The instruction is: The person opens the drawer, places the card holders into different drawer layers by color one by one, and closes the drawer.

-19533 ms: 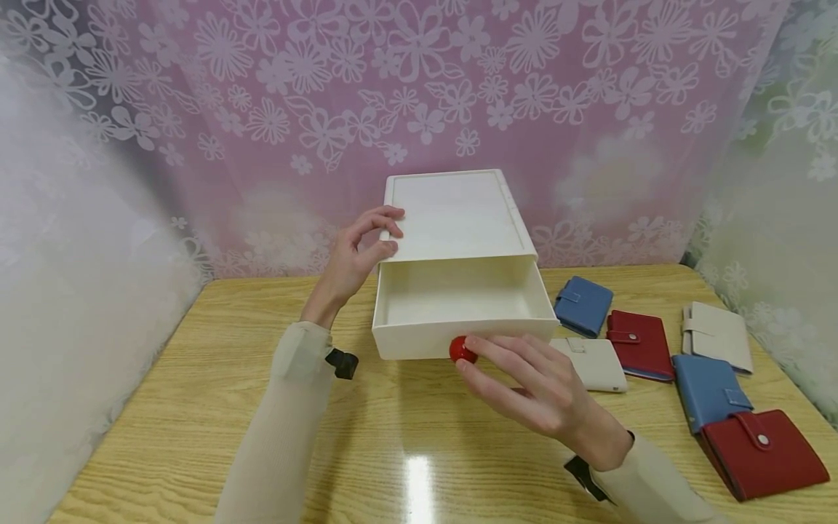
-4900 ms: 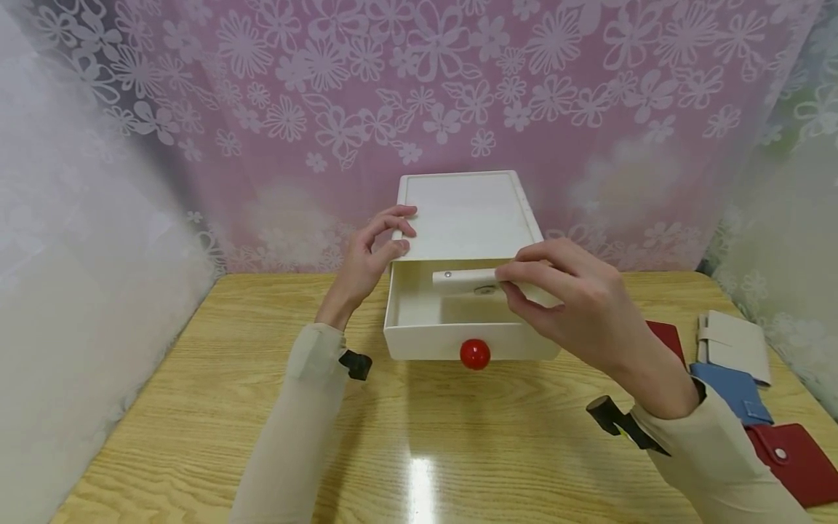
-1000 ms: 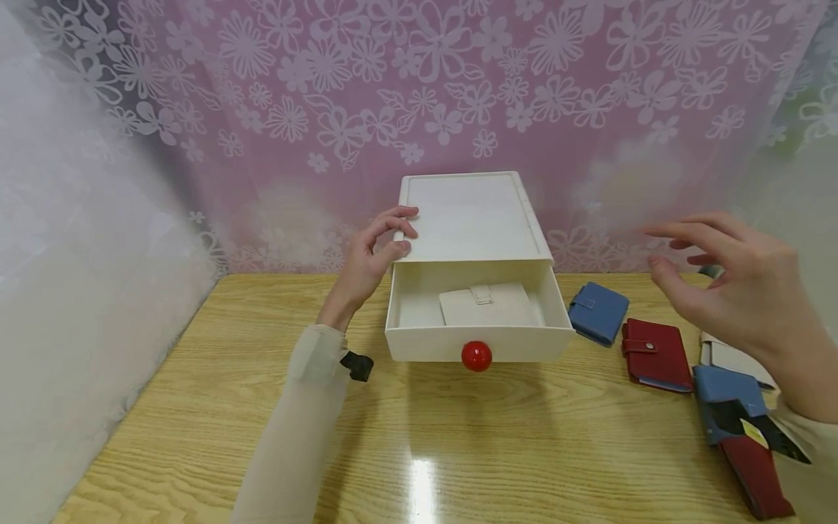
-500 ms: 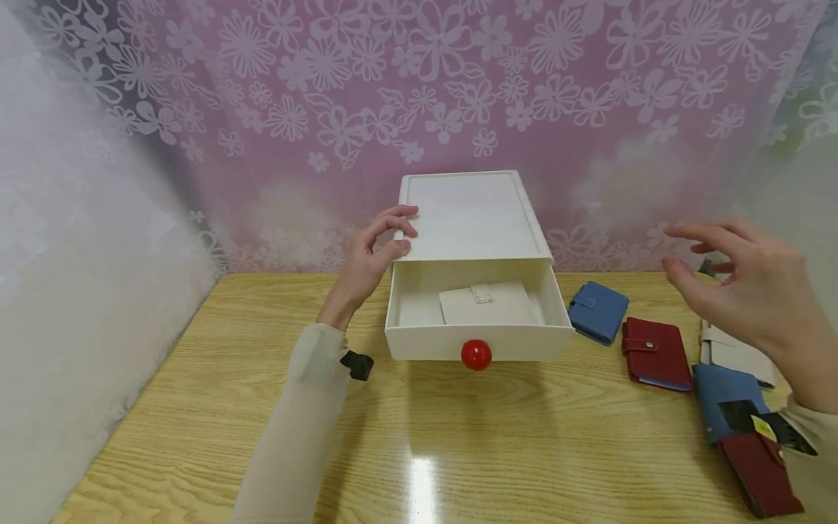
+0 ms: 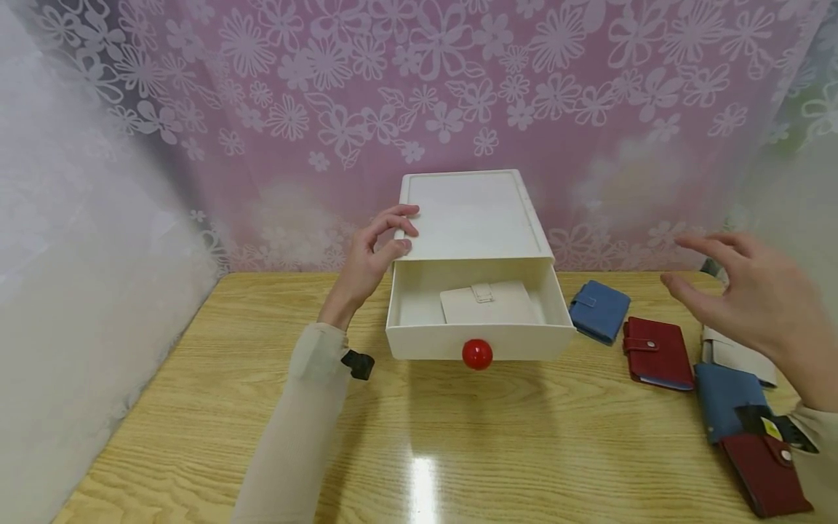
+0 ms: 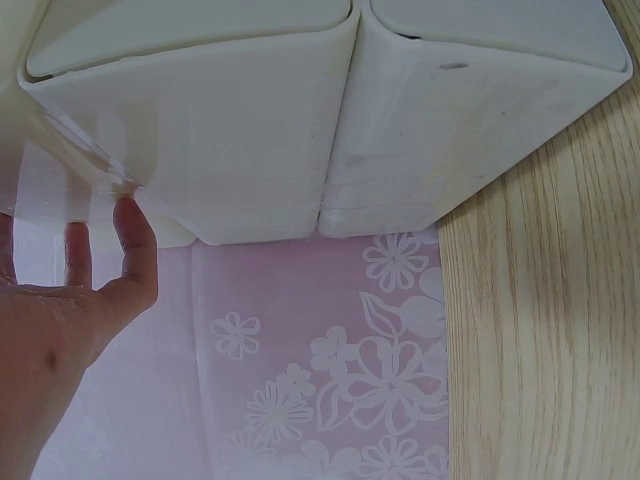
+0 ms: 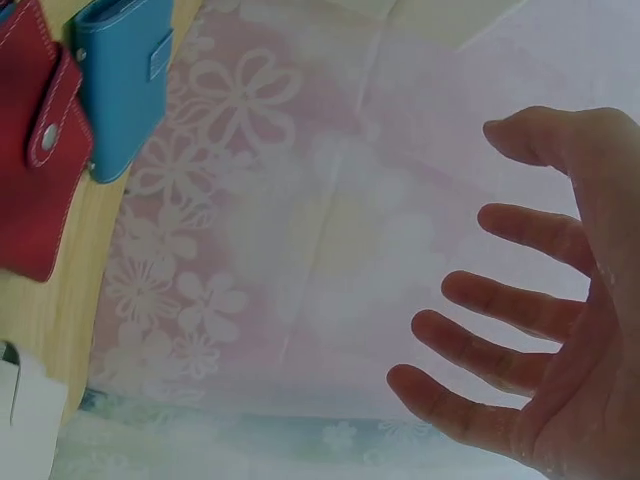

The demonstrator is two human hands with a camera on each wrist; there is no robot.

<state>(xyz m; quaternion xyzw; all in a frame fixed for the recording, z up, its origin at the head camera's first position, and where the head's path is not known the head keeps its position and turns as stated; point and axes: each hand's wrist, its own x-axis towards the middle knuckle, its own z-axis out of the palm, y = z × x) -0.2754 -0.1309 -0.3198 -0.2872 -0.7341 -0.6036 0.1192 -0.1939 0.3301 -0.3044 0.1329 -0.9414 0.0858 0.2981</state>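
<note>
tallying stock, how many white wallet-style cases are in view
2: one white case in the open drawer, another white case on the table, partly hidden by the right hand, which may hide more.

The white wallet point(image 5: 491, 304), first on the table point(image 5: 196, 400) and later pinched by the right hand point(image 5: 762, 302), now lies in the drawer point(image 5: 425, 342). That hand, at the start on the red knob point(image 5: 477, 354), is released and well to the right, slightly lower and farther out than a second ago. Its sleeve point(image 5: 815, 458) now covers part of the nearest red wallet point(image 5: 759, 473), fully visible at first.
</note>
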